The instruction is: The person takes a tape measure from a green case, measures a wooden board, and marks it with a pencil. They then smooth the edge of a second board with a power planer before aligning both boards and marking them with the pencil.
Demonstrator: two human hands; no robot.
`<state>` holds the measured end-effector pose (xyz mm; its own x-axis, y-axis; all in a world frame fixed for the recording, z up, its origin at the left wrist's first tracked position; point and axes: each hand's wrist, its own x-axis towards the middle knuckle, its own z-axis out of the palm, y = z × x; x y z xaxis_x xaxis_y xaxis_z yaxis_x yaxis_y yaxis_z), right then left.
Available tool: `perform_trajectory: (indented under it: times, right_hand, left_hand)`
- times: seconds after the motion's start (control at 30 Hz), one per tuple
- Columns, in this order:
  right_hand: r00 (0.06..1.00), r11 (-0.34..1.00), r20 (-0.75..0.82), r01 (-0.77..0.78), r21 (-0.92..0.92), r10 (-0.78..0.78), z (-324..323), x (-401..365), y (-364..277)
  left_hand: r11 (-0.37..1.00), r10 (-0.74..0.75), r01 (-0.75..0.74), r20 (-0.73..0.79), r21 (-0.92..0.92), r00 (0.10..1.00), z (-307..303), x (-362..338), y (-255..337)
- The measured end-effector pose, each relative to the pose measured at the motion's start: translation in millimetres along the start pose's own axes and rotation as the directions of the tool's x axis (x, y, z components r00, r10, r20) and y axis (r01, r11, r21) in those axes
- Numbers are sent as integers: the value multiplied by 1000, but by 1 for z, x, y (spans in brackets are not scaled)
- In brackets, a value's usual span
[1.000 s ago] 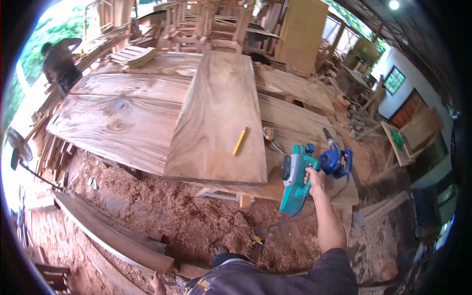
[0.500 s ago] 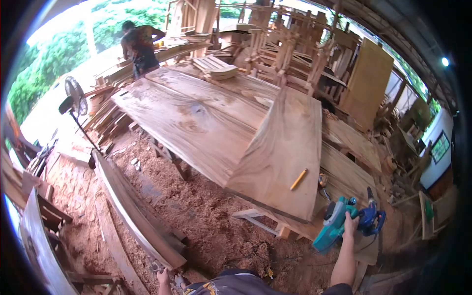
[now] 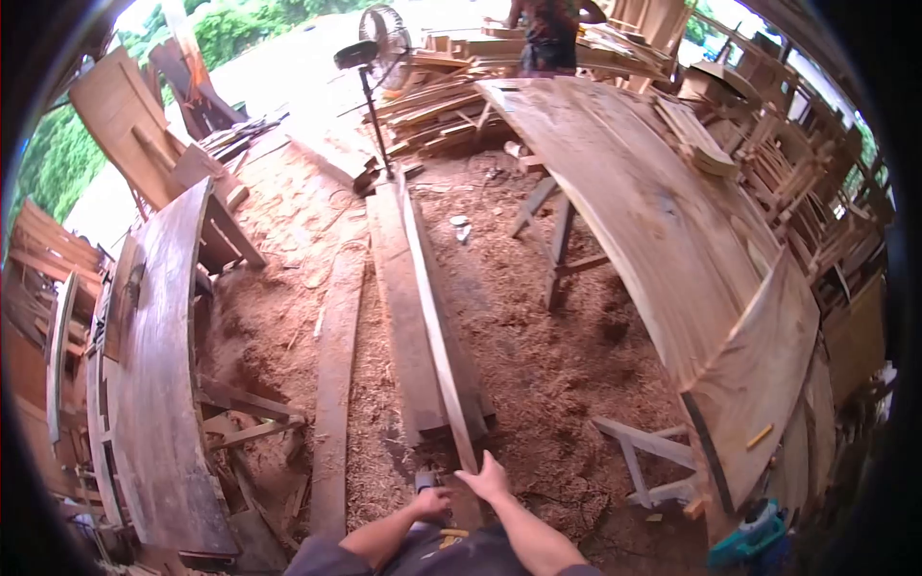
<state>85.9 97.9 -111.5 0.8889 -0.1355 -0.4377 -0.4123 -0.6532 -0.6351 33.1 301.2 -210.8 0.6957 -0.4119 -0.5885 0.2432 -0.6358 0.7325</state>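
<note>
A long narrow plank (image 3: 429, 312) stands on edge on the floor, its near end reaching up to my body. My right hand (image 3: 490, 480) grips that near end, thumb and fingers on either side. Just left of it, my left hand (image 3: 432, 501) is closed, fingers curled. A small grey object shows beside its knuckles; what the hand holds, if anything, I cannot make out. Wider boards (image 3: 399, 278) lie flat under and beside the upright plank. At the lower right sits a teal power planer (image 3: 754, 540), apart from both hands.
A large slab (image 3: 653, 221) rests on trestles at right, with a shorter board and a yellow pencil (image 3: 760, 437) on it. A dark slab (image 3: 158, 384) stands at left. A fan (image 3: 384, 53) and a person (image 3: 549, 38) are beyond. Shavings cover the floor.
My view has swung left toward the floor planks. My right hand has let go of the teal planer and taken hold of the narrow plank's end.
</note>
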Motion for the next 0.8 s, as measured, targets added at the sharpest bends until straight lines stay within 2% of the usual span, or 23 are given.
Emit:
perform_trajectory:
  times: [0.07,0.13,0.17,0.2,0.23,0.27,0.3,0.33,0.37,0.47,0.5,0.6,0.67,0.73,0.8]
  right_hand:
    - [994,990,-42,-107,-88,104,49,36,-31]
    - [958,959,-97,-277,-58,271,59,63,-58]
    - [954,956,-107,-286,-63,278,71,79,-48]
    - [948,951,-126,-303,-66,293,85,94,-30]
    - [953,960,-154,-272,-66,260,90,97,-21]
    - [959,958,-127,-268,-103,255,86,90,-24]
    - [959,952,-117,-273,-141,258,73,84,-28]
    - [961,948,-119,-267,-174,249,57,86,-34]
    - [967,955,-107,-245,-166,229,43,81,-36]
    - [971,955,-61,-237,-176,230,-27,35,-75]
    - [974,953,-53,-228,-199,222,-50,15,-91]
    - [966,935,-9,-251,-252,257,-102,-58,-120]
    - [947,899,50,-284,-333,318,-130,-114,-136]
    - [890,827,61,-392,-402,452,-157,-172,-177]
    - [835,796,31,-513,-321,550,-174,-229,-189]
  left_hand:
    - [994,53,-59,63,95,997,-6,-16,-45]
    - [969,248,-248,-53,10,967,-14,-37,-99]
    - [972,23,-39,-69,-233,997,-35,-52,-102]
    - [874,-195,162,-24,-457,981,-54,-79,-97]
    - [692,-380,341,80,-636,921,-70,-94,-94]
    - [539,-429,341,97,-770,898,-89,-103,-97]
    - [531,-519,429,120,-731,846,-108,-106,-94]
    - [629,-450,402,110,-665,886,-118,-102,-123]
    - [711,-362,270,-9,-650,932,-106,-82,-178]
    - [474,-568,451,129,-756,813,-138,-56,-154]
    - [455,-435,429,225,-780,872,-145,-36,-163]
    - [538,-430,408,176,-738,885,-136,32,-115]
    - [409,-415,381,203,-829,887,-114,85,-81]
    - [303,-361,377,261,-875,895,-76,143,-64]
    - [319,-390,462,329,-828,860,-42,173,-35]
